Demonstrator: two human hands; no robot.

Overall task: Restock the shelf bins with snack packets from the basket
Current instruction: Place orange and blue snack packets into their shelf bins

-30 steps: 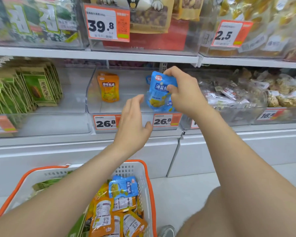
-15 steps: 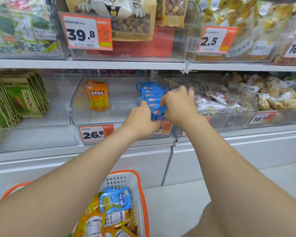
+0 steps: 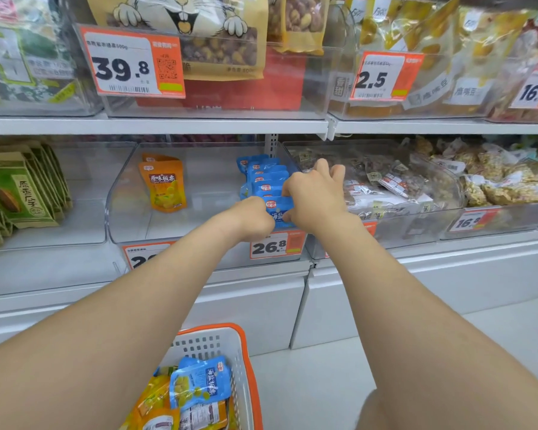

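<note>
I see an orange 39.8 price tag [image 3: 133, 62] above, a 2.5 tag [image 3: 382, 76] right of it, and pale floor [image 3: 323, 383] below.

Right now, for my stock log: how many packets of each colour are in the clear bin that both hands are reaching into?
orange packets: 2
blue packets: about 6; the tops overlap, and the front one is held by the left hand and right hand
Total: about 8
</note>
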